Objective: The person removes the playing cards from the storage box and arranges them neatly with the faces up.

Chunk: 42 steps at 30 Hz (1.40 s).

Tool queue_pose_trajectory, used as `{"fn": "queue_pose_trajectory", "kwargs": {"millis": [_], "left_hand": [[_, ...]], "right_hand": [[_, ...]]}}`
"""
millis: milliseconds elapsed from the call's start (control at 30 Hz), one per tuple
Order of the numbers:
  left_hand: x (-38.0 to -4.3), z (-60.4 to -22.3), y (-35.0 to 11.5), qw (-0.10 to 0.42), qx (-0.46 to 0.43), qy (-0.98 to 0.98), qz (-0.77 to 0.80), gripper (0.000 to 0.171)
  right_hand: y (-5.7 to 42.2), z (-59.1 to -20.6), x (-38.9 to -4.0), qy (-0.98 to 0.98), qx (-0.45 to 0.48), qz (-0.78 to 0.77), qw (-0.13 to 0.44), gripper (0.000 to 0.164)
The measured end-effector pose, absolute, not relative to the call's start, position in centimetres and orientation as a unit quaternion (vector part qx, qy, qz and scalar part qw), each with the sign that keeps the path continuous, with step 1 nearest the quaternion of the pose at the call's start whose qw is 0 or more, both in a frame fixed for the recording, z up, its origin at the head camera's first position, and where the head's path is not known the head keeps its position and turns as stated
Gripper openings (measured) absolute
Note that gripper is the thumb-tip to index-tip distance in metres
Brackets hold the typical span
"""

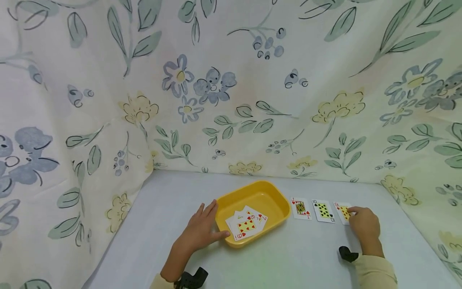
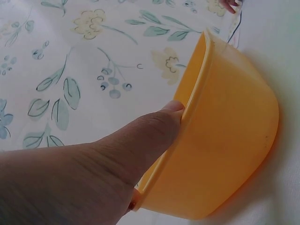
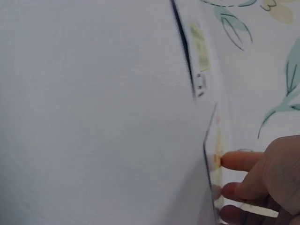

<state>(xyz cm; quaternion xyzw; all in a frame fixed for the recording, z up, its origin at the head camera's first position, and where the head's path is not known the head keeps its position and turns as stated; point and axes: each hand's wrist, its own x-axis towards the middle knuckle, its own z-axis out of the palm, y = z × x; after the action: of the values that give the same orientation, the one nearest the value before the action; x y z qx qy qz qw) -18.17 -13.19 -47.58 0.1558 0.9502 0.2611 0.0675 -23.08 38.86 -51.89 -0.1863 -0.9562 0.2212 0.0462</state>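
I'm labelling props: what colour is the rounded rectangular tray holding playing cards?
The rounded plastic tray is plain yellow, best seen in the head view.

In the head view, the right hand [image 1: 365, 226] hides a part of the rightmost card [image 1: 341, 210], so its pips cannot be fully counted. Inside the yellow tray [image 1: 272, 200], the top card [image 1: 246, 226] covers much of the cards beneath [image 1: 261, 217], and their number is not clear. The left sleeve [image 1: 161, 282] is cut by the lower edge. From the left wrist, the tray's wall [image 2: 220, 136] hides its contents; from the right wrist, 2 cards [image 3: 199, 47] are blurred.
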Motion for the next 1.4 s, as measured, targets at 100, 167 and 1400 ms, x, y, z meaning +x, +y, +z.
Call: {"fn": "queue_pose_trajectory", "kwargs": {"millis": [100,167,1400], "left_hand": [[-18.2,-47.6,-13.2,0.067,0.155,0.951,0.259,0.104],[-18.2,-47.6,-13.2,0.066,0.155,0.951,0.259,0.104],[-18.3,-47.5,-12.9,0.088,0.137,0.949,0.268,0.104]], "right_hand": [[38.9,-51.7,-23.0,-0.954,-0.188,0.231,0.029,0.037],[38.8,-51.6,-23.0,-0.950,-0.194,0.242,0.020,0.039],[19.7,-47.2,-24.9,-0.905,0.166,0.372,0.120,0.011]]}}
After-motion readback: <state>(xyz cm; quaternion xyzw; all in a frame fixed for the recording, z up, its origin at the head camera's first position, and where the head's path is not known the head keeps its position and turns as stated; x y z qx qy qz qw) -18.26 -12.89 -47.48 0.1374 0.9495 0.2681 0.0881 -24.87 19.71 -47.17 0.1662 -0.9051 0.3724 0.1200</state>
